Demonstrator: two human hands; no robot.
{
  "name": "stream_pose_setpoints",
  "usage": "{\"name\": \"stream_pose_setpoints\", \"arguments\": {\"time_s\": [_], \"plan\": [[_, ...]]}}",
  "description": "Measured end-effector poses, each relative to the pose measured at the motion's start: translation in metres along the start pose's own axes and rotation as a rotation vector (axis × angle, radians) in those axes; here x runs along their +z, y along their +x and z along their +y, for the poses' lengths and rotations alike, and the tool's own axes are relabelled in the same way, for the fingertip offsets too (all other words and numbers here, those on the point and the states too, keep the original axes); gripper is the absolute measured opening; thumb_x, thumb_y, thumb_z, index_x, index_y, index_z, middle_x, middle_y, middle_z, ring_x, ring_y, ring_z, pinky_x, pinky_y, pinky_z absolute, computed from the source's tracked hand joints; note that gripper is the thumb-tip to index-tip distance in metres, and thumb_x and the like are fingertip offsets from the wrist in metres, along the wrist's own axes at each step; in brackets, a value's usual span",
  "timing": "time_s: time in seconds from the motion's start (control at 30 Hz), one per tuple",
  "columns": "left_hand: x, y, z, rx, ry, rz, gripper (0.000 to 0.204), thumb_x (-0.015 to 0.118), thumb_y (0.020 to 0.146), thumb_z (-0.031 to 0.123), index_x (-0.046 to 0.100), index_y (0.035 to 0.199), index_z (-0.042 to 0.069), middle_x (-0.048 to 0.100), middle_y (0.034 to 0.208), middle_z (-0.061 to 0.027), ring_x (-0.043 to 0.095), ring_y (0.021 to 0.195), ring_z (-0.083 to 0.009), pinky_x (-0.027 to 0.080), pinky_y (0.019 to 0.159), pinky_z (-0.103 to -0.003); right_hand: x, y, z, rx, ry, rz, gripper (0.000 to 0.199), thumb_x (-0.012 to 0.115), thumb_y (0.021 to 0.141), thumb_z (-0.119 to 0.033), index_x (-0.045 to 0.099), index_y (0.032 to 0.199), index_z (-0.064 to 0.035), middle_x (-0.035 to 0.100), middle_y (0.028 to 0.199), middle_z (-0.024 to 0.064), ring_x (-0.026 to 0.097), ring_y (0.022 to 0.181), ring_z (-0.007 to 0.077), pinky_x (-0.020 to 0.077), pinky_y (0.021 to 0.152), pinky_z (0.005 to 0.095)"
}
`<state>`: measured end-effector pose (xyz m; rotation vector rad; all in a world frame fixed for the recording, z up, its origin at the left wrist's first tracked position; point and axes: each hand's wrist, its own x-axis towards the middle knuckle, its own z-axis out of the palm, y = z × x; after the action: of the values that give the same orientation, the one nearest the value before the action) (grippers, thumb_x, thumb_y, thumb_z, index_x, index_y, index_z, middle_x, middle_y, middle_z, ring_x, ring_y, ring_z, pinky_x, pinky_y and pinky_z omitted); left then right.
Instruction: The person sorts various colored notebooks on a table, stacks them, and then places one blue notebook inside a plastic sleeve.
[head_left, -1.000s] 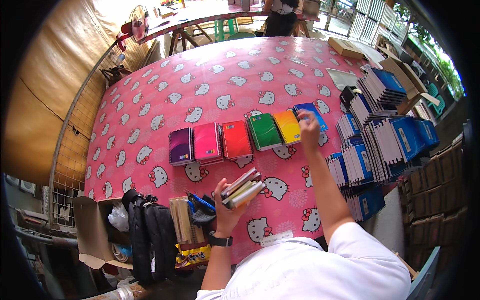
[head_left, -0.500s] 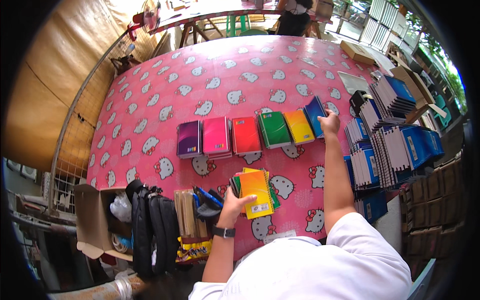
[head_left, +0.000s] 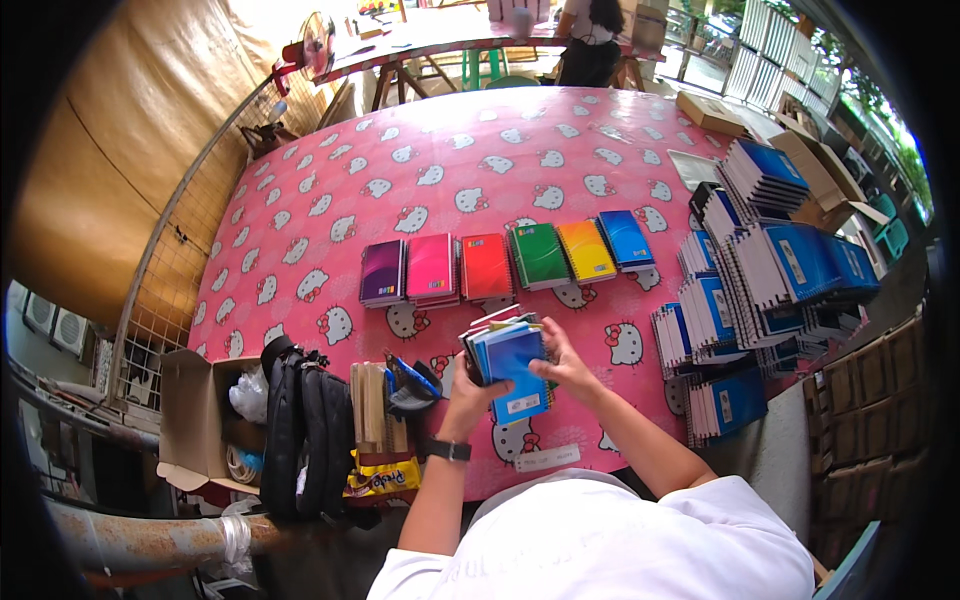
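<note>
Between my two hands is a small stack of spiral notebooks [head_left: 516, 362], a blue one on top and edges of other colours showing beneath. My left hand [head_left: 470, 398] grips its left side, thumb over the top cover. On the right side, my right hand [head_left: 566, 362] closes on the same stack, thumb on the blue cover. Beyond the hands runs a row of notebook piles: purple [head_left: 382, 272], pink [head_left: 431, 266], red [head_left: 486, 266], green [head_left: 540, 254], yellow [head_left: 586, 250] and blue [head_left: 625, 240].
Large stacks of blue notebooks [head_left: 735, 300] crowd the right edge of the pink patterned table [head_left: 330, 230]. Lower left are an open cardboard box [head_left: 195, 420], a black bag [head_left: 310, 440], brown bundles [head_left: 375, 410] and a yellow packet [head_left: 385, 478]. A person [head_left: 592, 40] stands at a far table.
My right hand has come back from the blue pile to the held stack, where a blue notebook now covers the yellow one. My view has shifted slightly.
</note>
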<state>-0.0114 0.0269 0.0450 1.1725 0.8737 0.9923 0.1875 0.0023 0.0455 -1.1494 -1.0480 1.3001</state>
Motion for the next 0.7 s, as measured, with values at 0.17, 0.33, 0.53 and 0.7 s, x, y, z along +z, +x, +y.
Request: {"name": "stream_pose_setpoints", "arguments": {"time_s": [0.17, 0.33, 0.53, 0.7], "plan": [[0.002, -0.018, 0.001, 0.108, 0.024, -0.185, 0.087, 0.079, 0.058, 0.0, 0.03, 0.129, 0.005, 0.048, 0.122, -0.0098, 0.049, 0.112, -0.0203, 0.042, 0.093, -0.031, -0.004, -0.023, -0.037, -0.047, 0.063, -0.304, 0.099, 0.08, 0.061, -0.006, 0.022, 0.139, -0.0123, 0.043, 0.126, 0.0085, 0.041, 0.118, 0.0184, 0.0345, 0.1, 0.034], [0.023, -0.028, -0.023, 0.339, 0.062, -0.018, 0.108, 0.083, 0.054, 0.011, 0.015, 0.138, 0.007, 0.03, 0.136, -0.0132, 0.032, 0.127, -0.0248, 0.03, 0.106, -0.036, 0.003, -0.024, -0.029, -0.112, -0.001, -0.357, 0.102, 0.076, 0.057, -0.006, 0.019, 0.141, -0.0146, 0.042, 0.126, 0.0088, 0.04, 0.119, 0.02, 0.0326, 0.101, 0.0324], [0.017, -0.01, -0.048, 0.161, 0.139, 0.014, 0.103, 0.086, 0.053, 0.019, 0.019, 0.13, 0.006, 0.044, 0.121, -0.0135, 0.047, 0.111, -0.023, 0.038, 0.098, -0.034, 0.005, -0.02, -0.014, -0.094, -0.047, -0.351, 0.096, 0.072, 0.057, -0.004, 0.022, 0.139, -0.0128, 0.043, 0.123, 0.0085, 0.04, 0.118, 0.02, 0.0317, 0.101, 0.0323], [0.015, -0.023, -0.066, 0.354, 0.466, -0.029, 0.093, 0.085, 0.055, 0.016, 0.026, 0.126, 0.008, 0.045, 0.114, -0.01, 0.048, 0.107, -0.0215, 0.039, 0.096, -0.034, -0.006, -0.032, -0.001, -0.142, -0.159, -0.349, 0.088, 0.078, 0.057, -0.007, 0.03, 0.131, -0.0096, 0.045, 0.12, 0.0084, 0.04, 0.117, 0.0206, 0.0325, 0.102, 0.0342]]}}
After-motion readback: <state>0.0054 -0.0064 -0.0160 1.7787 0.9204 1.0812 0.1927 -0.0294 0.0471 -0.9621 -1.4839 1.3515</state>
